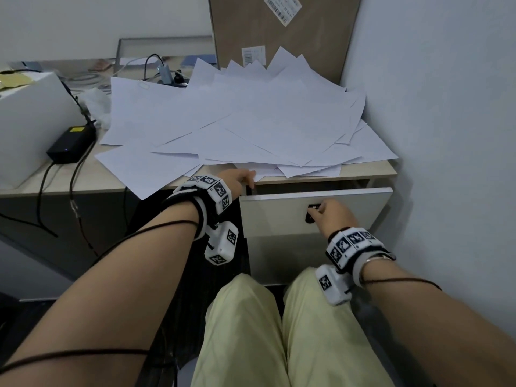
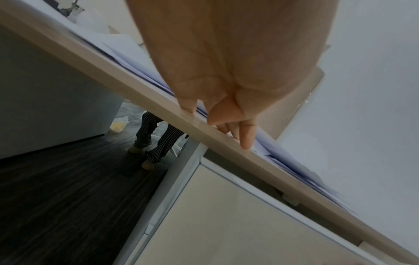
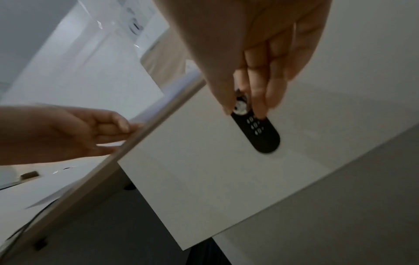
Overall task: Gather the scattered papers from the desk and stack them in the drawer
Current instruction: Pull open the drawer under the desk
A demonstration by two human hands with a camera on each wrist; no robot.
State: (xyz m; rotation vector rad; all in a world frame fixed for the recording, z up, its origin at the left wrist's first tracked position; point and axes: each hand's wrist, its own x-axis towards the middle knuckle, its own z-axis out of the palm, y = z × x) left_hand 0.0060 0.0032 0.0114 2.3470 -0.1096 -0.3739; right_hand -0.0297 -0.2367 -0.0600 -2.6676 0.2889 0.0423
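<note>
Several white papers (image 1: 251, 121) lie scattered and overlapping across the desk, some hanging over its front edge (image 1: 363, 174). Below, the white drawer (image 1: 279, 216) stands pulled out a little. My right hand (image 1: 321, 209) pinches the small silver knob (image 3: 240, 107) at the top of the black lock plate (image 3: 260, 136) on the drawer front. My left hand (image 1: 245, 178) is at the desk's front edge (image 2: 136, 86) just left of the drawer, fingers (image 2: 246, 139) curled over it beside the overhanging sheets. The drawer's inside is hidden.
A black power adapter (image 1: 71, 145) with cables and a white box (image 1: 30, 118) occupy the desk's left side. A cardboard box (image 1: 279, 32) stands behind the papers. A wall (image 1: 446, 135) closes the right. My knees (image 1: 251, 331) are under the drawer. Another person's legs (image 2: 156, 138) show beyond the desk.
</note>
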